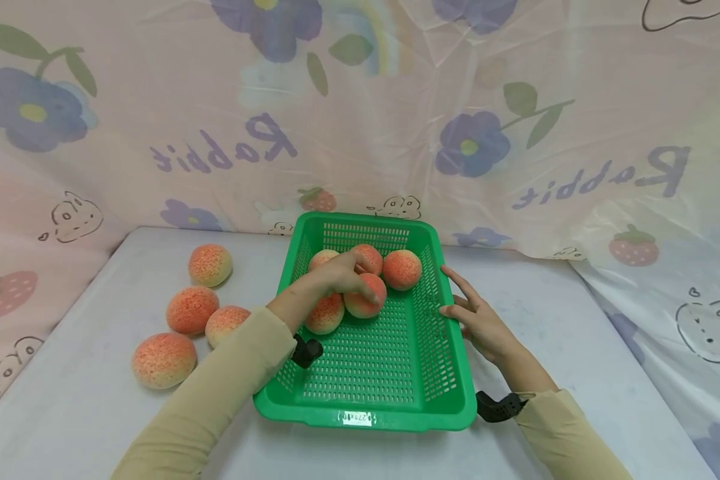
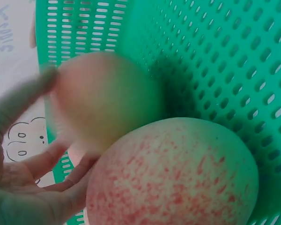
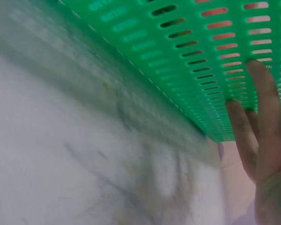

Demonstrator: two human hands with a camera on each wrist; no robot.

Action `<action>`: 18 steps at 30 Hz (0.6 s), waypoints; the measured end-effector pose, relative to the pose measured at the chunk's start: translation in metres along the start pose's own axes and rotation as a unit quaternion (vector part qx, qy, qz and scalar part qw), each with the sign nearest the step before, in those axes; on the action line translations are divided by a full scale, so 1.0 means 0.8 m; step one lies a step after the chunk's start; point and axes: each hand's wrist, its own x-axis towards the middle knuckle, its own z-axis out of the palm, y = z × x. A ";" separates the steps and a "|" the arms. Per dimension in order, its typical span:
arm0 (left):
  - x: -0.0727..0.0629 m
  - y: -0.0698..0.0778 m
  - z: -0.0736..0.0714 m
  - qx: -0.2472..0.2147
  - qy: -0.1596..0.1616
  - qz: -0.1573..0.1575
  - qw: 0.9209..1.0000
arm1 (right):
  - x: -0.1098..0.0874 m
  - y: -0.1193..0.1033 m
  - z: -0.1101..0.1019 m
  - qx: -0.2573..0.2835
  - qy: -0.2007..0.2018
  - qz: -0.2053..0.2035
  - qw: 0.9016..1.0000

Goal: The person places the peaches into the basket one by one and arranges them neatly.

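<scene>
A green plastic basket [image 1: 366, 421] with slotted walls stands on the table and holds several red-and-yellow peaches. My left hand [image 1: 339, 273] reaches over its left wall and holds a peach [image 1: 366, 297] between thumb and fingers. In the left wrist view this peach [image 2: 103, 93] is blurred, with the thumb on its side and the other fingers partly hidden behind. A speckled peach [image 2: 178, 173] lies right beside it. At the basket's right side is my right hand [image 1: 483, 327], its fingertips touching the rim and outer wall; the right wrist view shows extended fingers [image 3: 269, 117] against the slots.
Left of the basket, several more peaches sit on the white table [image 1: 84, 353], among them a large one [image 1: 164, 361] near my left sleeve [image 1: 216, 393]. A printed curtain [image 1: 360, 133] hangs close behind the basket's far end.
</scene>
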 end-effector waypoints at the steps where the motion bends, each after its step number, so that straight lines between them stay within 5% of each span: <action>1: 0.000 0.000 0.000 -0.005 -0.001 -0.002 1.000 | 0.000 0.000 0.000 0.001 0.000 0.000 1.000; 11: -0.011 0.008 -0.008 0.002 0.005 0.004 1.000 | 0.001 0.001 -0.001 0.012 -0.001 0.000 1.000; 18: -0.034 0.025 -0.026 -0.040 -0.004 0.058 0.998 | -0.001 0.000 0.000 0.009 0.001 0.000 1.000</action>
